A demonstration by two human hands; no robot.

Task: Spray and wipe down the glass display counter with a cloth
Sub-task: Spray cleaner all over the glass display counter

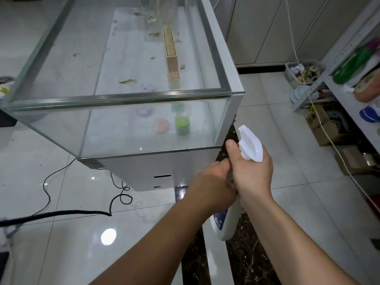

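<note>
A glass display counter [127, 97] with a metal frame stands ahead, its near end pane facing me. In front of its lower right corner, my right hand [251, 173] grips the neck of a white spray bottle [226, 225], thumb up beside the white trigger head [251, 144]. The nozzle points up toward the counter. My left hand [211, 179] holds the bottle just under the right hand, fingers curled around its neck. The bottle's body with a blue label hangs below both hands. No cloth is in view.
Small green, pink and purple items [182, 125] and scraps lie inside the counter. A black cable [47, 194] snakes over the glossy tile floor at left. Metal shelving [337, 79] with bags, bowls and cardboard boxes lines the right side. A white cord [320, 120] hangs there.
</note>
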